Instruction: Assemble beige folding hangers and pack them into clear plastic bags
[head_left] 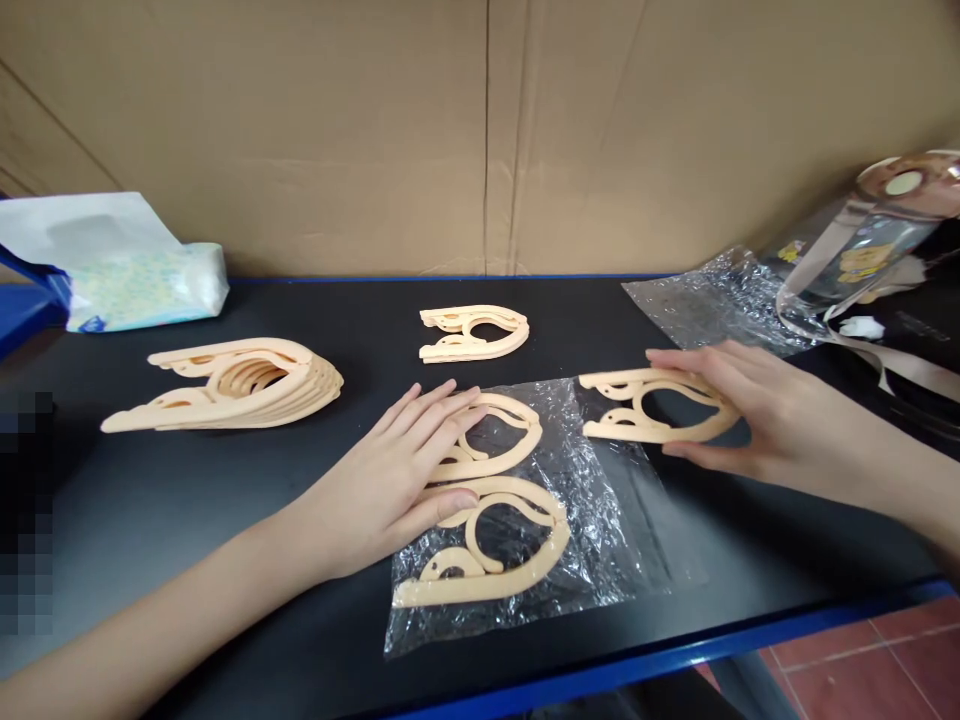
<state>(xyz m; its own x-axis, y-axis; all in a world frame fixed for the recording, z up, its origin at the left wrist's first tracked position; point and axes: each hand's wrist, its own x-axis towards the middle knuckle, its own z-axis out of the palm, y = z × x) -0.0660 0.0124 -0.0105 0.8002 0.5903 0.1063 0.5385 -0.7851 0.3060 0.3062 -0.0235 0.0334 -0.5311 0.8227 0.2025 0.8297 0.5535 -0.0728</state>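
My left hand (409,460) lies flat with outstretched fingers on a clear plastic bag (615,540), partly covering a folded beige travel hanger (529,440). Just nearer to me, a second folded hanger (551,552) lies within the bag, its upper arm partly under my thumb. My right hand (765,415) grips another folded hanger (634,430) by its rounded end, between thumb and fingers. That hanger is by the right part of the bag, its arm tips pointing left. Whether it touches the film I cannot tell.
A stack of folded hangers (322,395) sits at left, and a smaller folded set (480,351) lies at the back centre. A tissue pack (150,285) stands back left. Crumpled plastic film (720,300) and a strapped bottle (862,245) occupy the back right. Cardboard (337,140) walls the rear.
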